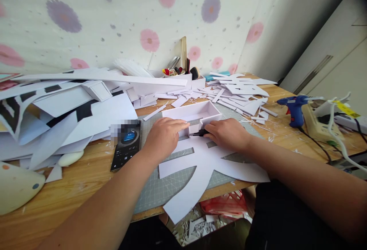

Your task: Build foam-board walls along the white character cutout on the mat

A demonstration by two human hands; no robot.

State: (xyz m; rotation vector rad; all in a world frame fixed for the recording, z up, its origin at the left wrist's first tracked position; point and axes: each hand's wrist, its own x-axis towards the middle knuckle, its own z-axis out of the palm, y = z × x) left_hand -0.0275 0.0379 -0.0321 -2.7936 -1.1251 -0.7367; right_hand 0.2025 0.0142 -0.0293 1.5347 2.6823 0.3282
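Observation:
A white foam board shape (200, 166) with curved arms lies on the grey cutting mat (169, 183), its lower tip over the table's front edge. Upright strips form a shallow box wall (189, 110) on its far part. My left hand (163, 137) grips the shape at the left of this wall, fingers together and pointing right; its underside is hidden. In my closed right hand (228, 133) is a black-handled knife (200, 132), its tip pointing left at the near side of the wall, close to my left fingertips.
Left of the mat lies a phone (126, 146), beside stacked white sheets (69, 108). White offcuts (237, 93) cover the back right. A blue glue gun (296, 108) stands at the right near a power strip (349, 122). Scraps fill a container (200, 227) below.

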